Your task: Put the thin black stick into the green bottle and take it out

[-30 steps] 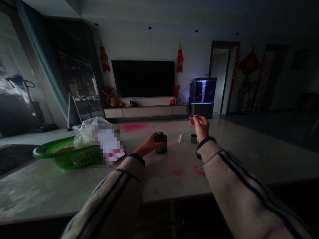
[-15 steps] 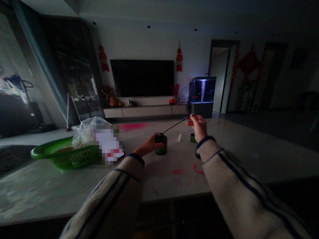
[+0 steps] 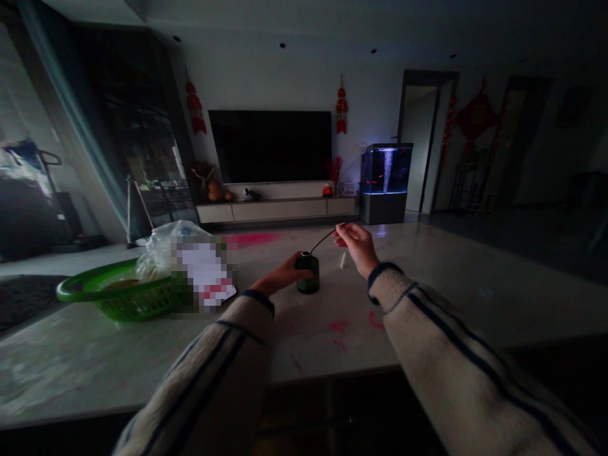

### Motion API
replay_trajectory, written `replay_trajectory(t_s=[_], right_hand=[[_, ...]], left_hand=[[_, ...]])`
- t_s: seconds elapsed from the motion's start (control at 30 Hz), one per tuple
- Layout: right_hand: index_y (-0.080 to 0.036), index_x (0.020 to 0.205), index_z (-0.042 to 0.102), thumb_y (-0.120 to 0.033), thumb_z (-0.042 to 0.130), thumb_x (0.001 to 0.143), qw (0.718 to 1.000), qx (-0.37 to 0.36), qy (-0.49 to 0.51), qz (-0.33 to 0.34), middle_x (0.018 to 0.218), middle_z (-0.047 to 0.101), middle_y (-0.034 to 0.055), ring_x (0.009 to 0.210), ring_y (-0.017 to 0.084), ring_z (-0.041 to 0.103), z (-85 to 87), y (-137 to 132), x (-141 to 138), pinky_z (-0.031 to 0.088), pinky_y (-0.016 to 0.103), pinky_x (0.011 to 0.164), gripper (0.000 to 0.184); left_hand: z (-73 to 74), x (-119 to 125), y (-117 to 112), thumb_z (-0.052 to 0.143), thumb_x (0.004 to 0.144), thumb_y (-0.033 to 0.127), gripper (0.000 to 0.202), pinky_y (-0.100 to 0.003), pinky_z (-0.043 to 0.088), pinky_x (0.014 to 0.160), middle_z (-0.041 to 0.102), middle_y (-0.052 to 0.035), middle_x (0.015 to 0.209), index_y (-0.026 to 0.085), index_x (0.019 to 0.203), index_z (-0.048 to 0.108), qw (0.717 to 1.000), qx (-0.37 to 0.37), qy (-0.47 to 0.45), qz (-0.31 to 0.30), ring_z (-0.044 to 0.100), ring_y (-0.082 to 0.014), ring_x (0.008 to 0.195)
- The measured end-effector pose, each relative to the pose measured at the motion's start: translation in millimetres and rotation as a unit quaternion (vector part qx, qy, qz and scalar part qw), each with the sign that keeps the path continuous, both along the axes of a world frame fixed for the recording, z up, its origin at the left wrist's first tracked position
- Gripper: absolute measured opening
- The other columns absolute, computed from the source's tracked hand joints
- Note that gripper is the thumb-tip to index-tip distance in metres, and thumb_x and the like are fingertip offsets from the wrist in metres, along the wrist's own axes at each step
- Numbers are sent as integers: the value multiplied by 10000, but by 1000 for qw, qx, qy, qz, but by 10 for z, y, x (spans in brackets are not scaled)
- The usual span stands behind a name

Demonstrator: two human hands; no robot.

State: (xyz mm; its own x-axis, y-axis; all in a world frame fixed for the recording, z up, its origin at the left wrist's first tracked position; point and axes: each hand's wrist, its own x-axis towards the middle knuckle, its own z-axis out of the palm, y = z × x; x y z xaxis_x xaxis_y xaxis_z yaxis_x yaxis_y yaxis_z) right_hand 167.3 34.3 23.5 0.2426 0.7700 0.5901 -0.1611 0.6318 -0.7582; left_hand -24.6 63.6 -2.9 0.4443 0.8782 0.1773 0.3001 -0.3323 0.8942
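Observation:
My left hand [image 3: 285, 276] wraps the upper part of a dark green bottle [image 3: 308, 280] with a black neck, which stands on the pale stone table top [image 3: 327, 361]. My right hand [image 3: 357, 248] pinches a thin black rod [image 3: 323, 241] between its fingers. The rod slopes down to the left, and its low end reaches the bottle's mouth. I cannot tell whether it goes inside. A small white stick [image 3: 342, 260] lies just below my right hand. The small green cup seen earlier is hidden behind my right wrist.
A green plastic basket [image 3: 128, 297] and a clear plastic bag [image 3: 166, 250] sit to the left, beside a pixelated white paper [image 3: 206, 275]. Pink marks stain the table top. The table's near edge runs below my forearms.
My right hand has moved left towards the bottle, bringing the rod's low end to the bottle's mouth. The green cup has gone from sight behind my wrist. My left hand stays on the bottle.

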Motion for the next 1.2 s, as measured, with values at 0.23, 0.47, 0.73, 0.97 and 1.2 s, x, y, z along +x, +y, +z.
replay_trajectory(t_s=[0.23, 0.47, 0.73, 0.97, 1.2], right_hand=[[-157, 725, 556, -430, 616, 644, 997, 1, -65, 34, 617, 596, -19, 506, 63, 534, -56, 2, -157, 441, 184, 491, 291], [-162, 752, 560, -416, 613, 639, 997, -7, -72, 40, 642, 611, -12, 517, 63, 538, -60, -9, -188, 451, 187, 500, 283], [-161, 812, 559, -338, 553, 695, 992, -54, -108, -42, 656, 599, -13, 503, 69, 535, -214, 232, 45, 436, 191, 484, 212], [-174, 864, 615, -116, 454, 749, 858, -90, -460, -212, 862, 642, 47, 799, 130, 594, -416, 336, 257, 446, 247, 734, 206], [-135, 901, 634, -118, 377, 825, 649, -67, -729, -204, 974, 624, 136, 861, 181, 604, -548, 257, 232, 430, 254, 708, 269]], left_hand=[[3, 6, 20, 691, 511, 246, 576, -262, 416, 621, 575, -6, 791, 159, 1035, 468, 1000, -9, 5, 4, 545, -150, 718], [80, 66, -114, 706, 541, 400, 571, -244, 415, 573, 570, -15, 766, 148, 1012, 506, 998, 20, 34, 43, 532, -138, 677], [-3, 262, -185, 740, 494, 454, 639, -289, 448, 676, 590, -38, 820, 162, 1011, 503, 980, 100, 15, 173, 563, -167, 753], [-53, 333, -199, 752, 456, 468, 736, -328, 437, 748, 560, -109, 976, 146, 1036, 432, 954, 113, 30, 276, 547, -218, 878], [-35, 317, -211, 749, 467, 458, 675, -331, 434, 757, 564, -83, 926, 151, 997, 466, 954, 131, 30, 268, 548, -212, 867]])
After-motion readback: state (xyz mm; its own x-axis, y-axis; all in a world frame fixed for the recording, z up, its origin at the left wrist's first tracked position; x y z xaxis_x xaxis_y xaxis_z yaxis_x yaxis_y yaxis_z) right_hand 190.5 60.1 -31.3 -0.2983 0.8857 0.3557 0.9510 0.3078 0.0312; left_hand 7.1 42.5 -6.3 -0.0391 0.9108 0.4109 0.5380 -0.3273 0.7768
